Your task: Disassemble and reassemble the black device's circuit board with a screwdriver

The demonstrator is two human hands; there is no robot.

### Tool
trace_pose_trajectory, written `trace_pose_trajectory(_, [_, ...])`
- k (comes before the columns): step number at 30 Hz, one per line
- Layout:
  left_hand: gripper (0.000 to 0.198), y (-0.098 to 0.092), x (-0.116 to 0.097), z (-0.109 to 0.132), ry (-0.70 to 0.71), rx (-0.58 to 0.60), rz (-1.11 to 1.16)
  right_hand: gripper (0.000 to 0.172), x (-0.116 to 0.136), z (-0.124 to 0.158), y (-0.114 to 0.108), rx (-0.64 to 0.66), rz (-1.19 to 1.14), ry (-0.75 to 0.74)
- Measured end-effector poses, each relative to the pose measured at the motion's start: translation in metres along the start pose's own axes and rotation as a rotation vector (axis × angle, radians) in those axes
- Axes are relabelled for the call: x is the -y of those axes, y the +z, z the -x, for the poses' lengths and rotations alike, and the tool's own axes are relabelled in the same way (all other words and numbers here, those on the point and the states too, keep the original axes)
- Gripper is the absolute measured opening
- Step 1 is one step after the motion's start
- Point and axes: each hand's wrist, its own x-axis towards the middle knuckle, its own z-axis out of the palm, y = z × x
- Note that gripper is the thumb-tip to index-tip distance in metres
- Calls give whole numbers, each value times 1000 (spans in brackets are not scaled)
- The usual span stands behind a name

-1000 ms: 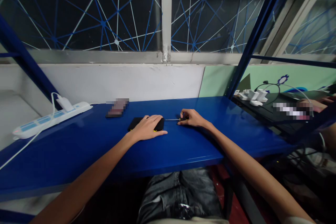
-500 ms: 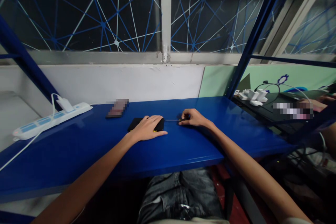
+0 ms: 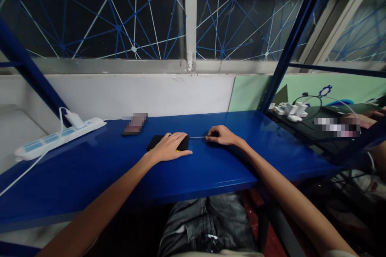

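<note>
My left hand [image 3: 170, 146] lies flat, fingers together, on a small black box [image 3: 155, 141] near the middle of the blue table [image 3: 99, 168]. My right hand [image 3: 221, 135] is closed round the handle of a thin screwdriver [image 3: 197, 137]. Its metal shaft lies level and points left, with the tip at the right end of the black box. The handle is mostly hidden in my fingers.
A white power strip [image 3: 57, 136] with a plugged charger lies at the table's back left. A small dark object [image 3: 134, 123] sits behind the box. To the right, past a blue post, a neighbouring desk holds white chargers [image 3: 291, 109] and cables, with another person's hand [image 3: 362, 119].
My right hand has closed a little more over the screwdriver handle and shifted slightly. My left hand and the black box have not moved.
</note>
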Motion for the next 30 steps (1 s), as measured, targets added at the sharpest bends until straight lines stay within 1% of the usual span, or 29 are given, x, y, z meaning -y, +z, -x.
trace_pose_trajectory(5, [82, 1, 1, -1, 0, 5, 3, 29, -8, -2, 5, -46, 17, -20])
trace_pose_trajectory(7, [82, 0, 1, 0, -4, 5, 2, 28, -8, -3, 7, -46, 14, -12])
trace_pose_trajectory(10, [82, 0, 0, 0, -6, 5, 2, 27, -5, -3, 8, -27, -9, 3])
trace_pose_trajectory(17, [82, 0, 0, 0, -4, -1, 2, 35, 3, 1, 0, -2, -61, -10])
trace_pose_trajectory(21, [81, 0, 0, 0, 3, 1, 8, 32, -3, 0, -2, 17, -51, -24])
trace_pose_trajectory(25, [83, -1, 0, 0, -8, 14, 19, 30, -8, -2, 2, -26, -34, -50])
trace_pose_trajectory(30, [84, -3, -2, 1, -18, 20, 24, 27, -4, -1, 5, -30, -33, -26])
